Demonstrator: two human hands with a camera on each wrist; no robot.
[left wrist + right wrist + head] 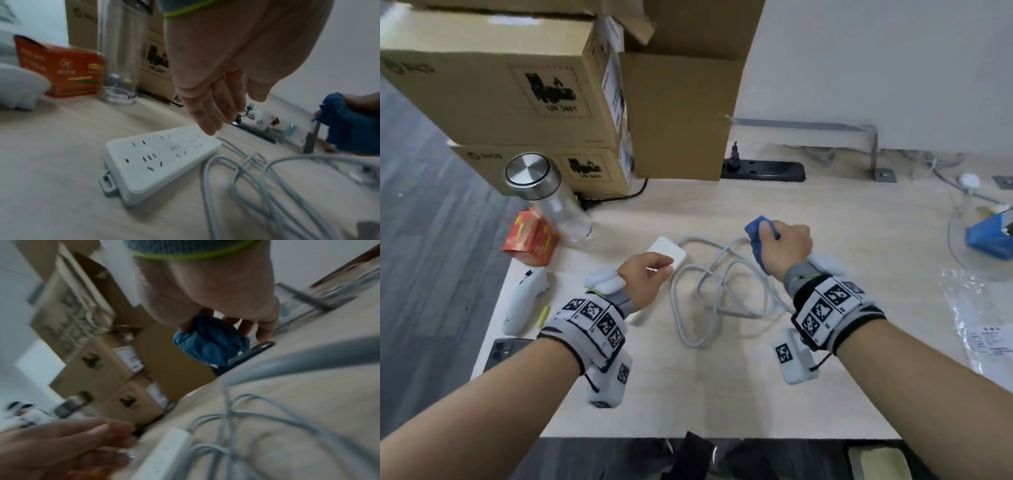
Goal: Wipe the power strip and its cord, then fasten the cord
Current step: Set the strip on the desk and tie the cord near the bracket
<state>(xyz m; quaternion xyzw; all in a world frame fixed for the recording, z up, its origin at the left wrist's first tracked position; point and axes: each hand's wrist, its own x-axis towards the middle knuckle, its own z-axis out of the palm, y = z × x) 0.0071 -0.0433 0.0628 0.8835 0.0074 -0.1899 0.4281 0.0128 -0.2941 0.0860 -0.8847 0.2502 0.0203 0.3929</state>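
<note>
A white power strip (669,251) (162,159) (164,451) lies flat on the light wooden table (722,394). Its grey cord (715,291) (257,186) (267,418) sprawls in loose loops to the right of it. My left hand (650,270) (216,116) hovers just above the strip with straight, relaxed fingers, holding nothing. My right hand (784,245) (226,327) is raised over the cord's far loop and grips a bunched blue cloth (758,240) (349,125) (209,345).
Stacked cardboard boxes (524,102) stand at the back left, with a clear bottle (551,198) and a red carton (530,240) in front. A black power strip (763,169) sits by the wall. A white handheld device (524,298), a phone (503,353) and plastic bags (979,325) lie nearby.
</note>
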